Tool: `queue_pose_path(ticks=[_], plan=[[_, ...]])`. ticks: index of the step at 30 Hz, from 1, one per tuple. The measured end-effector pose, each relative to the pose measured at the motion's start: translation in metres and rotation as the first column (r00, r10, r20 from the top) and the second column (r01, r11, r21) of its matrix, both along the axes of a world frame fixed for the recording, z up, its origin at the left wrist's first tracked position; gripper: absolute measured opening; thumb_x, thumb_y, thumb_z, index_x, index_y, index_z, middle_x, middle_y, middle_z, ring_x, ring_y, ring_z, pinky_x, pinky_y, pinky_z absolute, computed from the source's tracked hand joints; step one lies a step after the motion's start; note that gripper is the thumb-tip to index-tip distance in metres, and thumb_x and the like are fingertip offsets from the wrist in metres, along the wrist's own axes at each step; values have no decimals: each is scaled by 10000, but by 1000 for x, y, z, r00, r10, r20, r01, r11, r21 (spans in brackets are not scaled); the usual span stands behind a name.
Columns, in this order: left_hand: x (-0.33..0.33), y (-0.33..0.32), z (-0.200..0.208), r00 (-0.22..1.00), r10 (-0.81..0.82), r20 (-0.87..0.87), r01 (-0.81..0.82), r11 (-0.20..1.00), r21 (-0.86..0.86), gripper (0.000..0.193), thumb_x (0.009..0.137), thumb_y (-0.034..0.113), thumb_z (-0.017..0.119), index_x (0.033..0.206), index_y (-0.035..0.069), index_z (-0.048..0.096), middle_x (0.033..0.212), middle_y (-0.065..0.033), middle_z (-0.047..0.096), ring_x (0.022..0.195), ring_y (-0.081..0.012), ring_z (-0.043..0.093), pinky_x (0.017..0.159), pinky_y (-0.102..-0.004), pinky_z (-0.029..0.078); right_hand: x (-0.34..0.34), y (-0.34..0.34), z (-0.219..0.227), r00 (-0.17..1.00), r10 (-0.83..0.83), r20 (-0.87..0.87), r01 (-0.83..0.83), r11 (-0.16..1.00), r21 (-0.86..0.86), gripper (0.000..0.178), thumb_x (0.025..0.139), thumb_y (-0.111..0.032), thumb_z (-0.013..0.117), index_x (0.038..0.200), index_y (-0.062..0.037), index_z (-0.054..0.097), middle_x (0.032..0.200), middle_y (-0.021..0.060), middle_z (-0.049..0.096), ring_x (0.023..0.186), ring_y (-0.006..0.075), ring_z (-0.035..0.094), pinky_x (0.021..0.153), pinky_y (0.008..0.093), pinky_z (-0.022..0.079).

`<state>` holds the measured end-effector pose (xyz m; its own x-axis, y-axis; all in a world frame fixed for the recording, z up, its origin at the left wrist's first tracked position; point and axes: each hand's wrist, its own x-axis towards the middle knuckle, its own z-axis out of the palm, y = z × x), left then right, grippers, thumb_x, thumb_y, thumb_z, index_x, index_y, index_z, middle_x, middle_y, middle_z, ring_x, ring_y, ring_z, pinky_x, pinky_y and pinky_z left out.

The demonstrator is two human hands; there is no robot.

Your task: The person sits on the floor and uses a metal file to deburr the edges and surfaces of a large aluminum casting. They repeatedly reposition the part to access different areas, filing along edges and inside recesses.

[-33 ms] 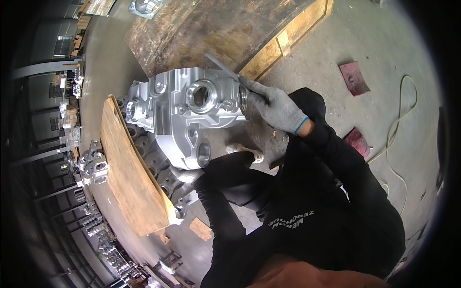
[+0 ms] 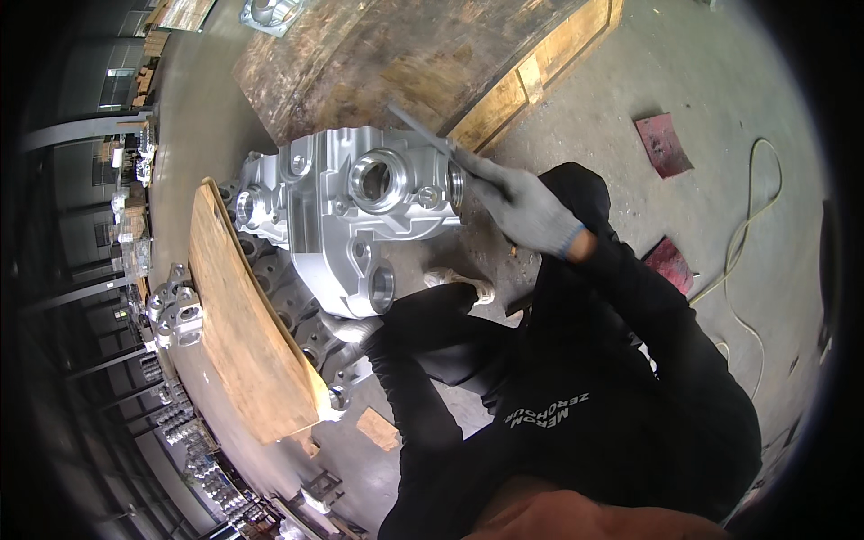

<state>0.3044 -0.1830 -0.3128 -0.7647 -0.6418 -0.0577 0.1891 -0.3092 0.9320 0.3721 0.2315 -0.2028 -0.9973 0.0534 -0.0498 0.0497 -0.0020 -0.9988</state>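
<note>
A large silver metal casting [image 2: 337, 189] with round machined bores stands in front of me, to the left of my knees. My right hand [image 2: 531, 211], in a grey knit glove with a blue cuff edge, is closed round one end of a flat file [image 2: 416, 123]. The file's thin grey blade points up and left, over the casting's far right edge. At the casting's near lower edge is my left hand [image 2: 346, 328], also gloved. Its fingers are hidden by the casting and cannot be made out.
A stained wooden board [image 2: 360, 67] lies beyond the casting. Left of it, a wooden plank [image 2: 243, 315] leans by more castings [image 2: 175, 310]. Red abrasive-looking sheets [image 2: 663, 146] and a pale cable [image 2: 742, 234] lie on the concrete floor at right.
My right hand and the file have shifted very slightly to the right and downward. The casting and my left hand stay in place.
</note>
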Motion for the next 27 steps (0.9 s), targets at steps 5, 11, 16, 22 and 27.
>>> queue_pose_path(ticks=[5, 11, 16, 22, 27], plan=[[-3, -5, -5, 1000, -1, 9, 1, 998, -66, 583, 988, 400, 494, 1418, 12, 565, 1438, -158, 573, 1290, -331, 585, 1104, -484, 474, -11, 5, 7, 993, -7, -120, -1, 998, -65, 483, 1059, -57, 506, 1532, 20, 446, 1519, 198, 554, 1432, 219, 497, 1168, 312, 406], [1, 2, 2, 999, -5, 37, 7, 998, -54, 527, 1032, 365, 479, 1395, -7, 566, 1386, -152, 595, 1235, -311, 610, 1043, -455, 510, -12, 17, 5, 985, 85, 153, -74, 994, -78, 491, 1062, -75, 490, 1542, 15, 433, 1555, 193, 511, 1459, 231, 464, 1215, 329, 356], [3, 11, 9, 997, 1, 81, 16, 978, -207, 528, 1003, 362, 483, 1374, 2, 588, 1403, -162, 590, 1233, -340, 617, 1049, -489, 515, -16, 34, 3, 893, 250, 375, -184, 962, -202, 509, 1078, -140, 493, 1564, -8, 419, 1416, 182, 612, 1295, 208, 586, 1082, 313, 465], [2, 9, 11, 1000, -6, 23, 5, 999, 49, 500, 1065, 329, 469, 1408, -29, 531, 1365, -180, 588, 1195, -302, 620, 1011, -454, 520, -21, 35, -1, 931, 148, 333, -41, 950, -309, 525, 1096, -239, 499, 1599, -115, 414, 673, -24, 561, 524, 64, 491, 509, 250, 436], [4, 18, 17, 993, 55, 105, -42, 991, -126, 541, 1050, 365, 470, 1428, -18, 518, 1404, -168, 572, 1242, -314, 597, 1050, -451, 502, -20, 34, -23, 957, 212, 196, -103, 885, -454, 524, 1091, -189, 494, 1604, -119, 411, 653, -33, 553, 515, 41, 474, 502, 230, 430]])
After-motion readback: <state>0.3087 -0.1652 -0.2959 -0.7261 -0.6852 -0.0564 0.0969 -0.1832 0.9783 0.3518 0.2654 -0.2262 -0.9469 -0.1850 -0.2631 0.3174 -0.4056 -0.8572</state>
